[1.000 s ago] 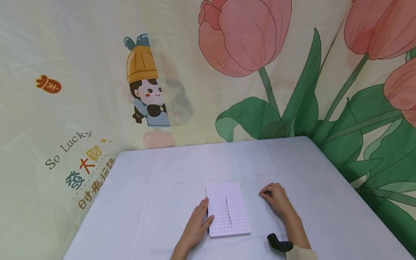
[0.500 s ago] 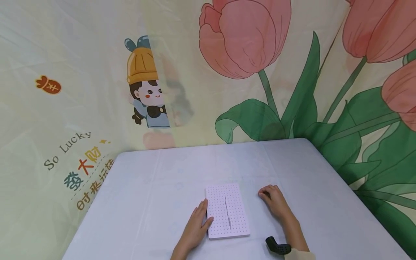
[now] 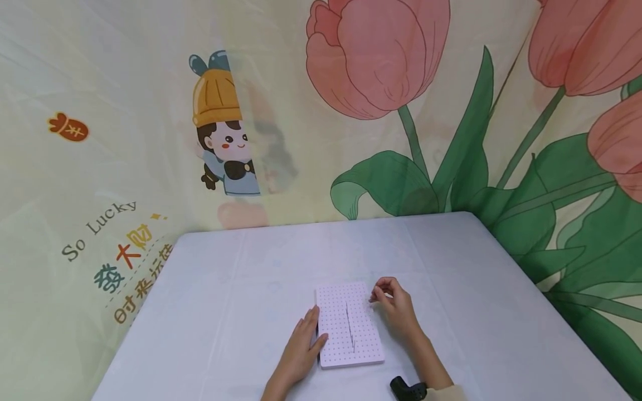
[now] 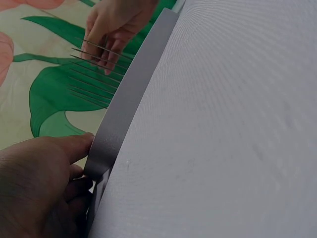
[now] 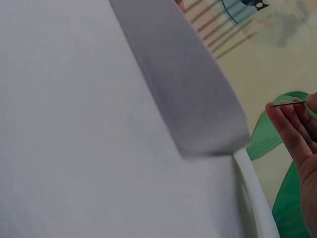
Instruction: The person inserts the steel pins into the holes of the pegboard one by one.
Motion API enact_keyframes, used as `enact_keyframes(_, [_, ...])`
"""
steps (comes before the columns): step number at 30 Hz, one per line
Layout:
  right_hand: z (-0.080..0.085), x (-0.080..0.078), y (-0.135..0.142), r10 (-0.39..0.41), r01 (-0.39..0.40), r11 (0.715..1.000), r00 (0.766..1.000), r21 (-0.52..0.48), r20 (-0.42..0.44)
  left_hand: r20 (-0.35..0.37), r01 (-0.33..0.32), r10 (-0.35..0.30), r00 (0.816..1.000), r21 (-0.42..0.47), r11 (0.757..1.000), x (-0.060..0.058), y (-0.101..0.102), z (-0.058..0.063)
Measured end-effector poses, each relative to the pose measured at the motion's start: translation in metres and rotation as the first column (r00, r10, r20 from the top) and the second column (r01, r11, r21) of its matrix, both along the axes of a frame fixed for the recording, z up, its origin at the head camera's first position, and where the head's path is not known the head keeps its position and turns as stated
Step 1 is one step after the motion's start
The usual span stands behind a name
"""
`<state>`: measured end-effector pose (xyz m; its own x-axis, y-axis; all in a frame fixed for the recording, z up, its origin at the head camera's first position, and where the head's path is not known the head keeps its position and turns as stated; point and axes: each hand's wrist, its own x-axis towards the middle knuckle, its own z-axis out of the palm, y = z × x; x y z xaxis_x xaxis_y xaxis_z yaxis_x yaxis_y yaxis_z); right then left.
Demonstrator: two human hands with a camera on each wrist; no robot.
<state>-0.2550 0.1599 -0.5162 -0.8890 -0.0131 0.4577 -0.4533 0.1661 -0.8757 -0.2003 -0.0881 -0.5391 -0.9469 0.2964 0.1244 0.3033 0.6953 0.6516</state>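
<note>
A white pegboard with a grid of small holes lies on the table. Several thin metal pins stand upright in it, forming one row down its middle in the head view. My left hand rests along the board's left edge, fingers fairly straight and the thumb touching the near left part. My right hand is just off the board's upper right edge. Between thumb and fingertips it pinches a single thin metal pin, clearest in the right wrist view.
A white cloth covers the table. A black wrist camera sits on the right forearm beside a beige sleeve. Behind the table hangs a printed backdrop with tulips and a cartoon figure.
My right hand has moved left from the bare table to the board's right edge, still pinching a pin. The left hand and the board stay about where they were.
</note>
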Motion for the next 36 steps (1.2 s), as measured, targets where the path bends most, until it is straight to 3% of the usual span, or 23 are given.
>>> enact_keyframes(6, [0.019, 0.009, -0.030, 0.053, -0.050, 0.998, 0.995, 0.050, -0.079, 0.006, 0.003, -0.003, 1.000, -0.001, 1.000, -0.001, -0.001, -0.001])
enact_keyframes(13, [-0.008, -0.002, -0.040, 0.038, -0.029, 0.992, 0.997, 0.121, -0.074, 0.002, 0.003, -0.003, 1.000, 0.001, 1.000, 0.000, -0.001, 0.000])
enact_keyframes(16, [-0.012, -0.003, -0.042, 0.056, -0.038, 0.984, 0.993, 0.176, -0.099, -0.005, 0.005, -0.005, 1.000, -0.001, 1.000, -0.001, -0.002, 0.000])
enact_keyframes(21, [-0.014, -0.004, -0.043, 0.071, -0.034, 0.968, 0.987, 0.250, -0.141, -0.006, 0.009, -0.009, 1.000, -0.005, 1.000, -0.001, -0.002, 0.000])
enact_keyframes(36, [-0.013, -0.003, -0.042, 0.078, -0.025, 0.919, 0.990, 0.394, -0.121, -0.055, 0.020, -0.020, 0.998, -0.004, 1.000, 0.000, -0.002, 0.000])
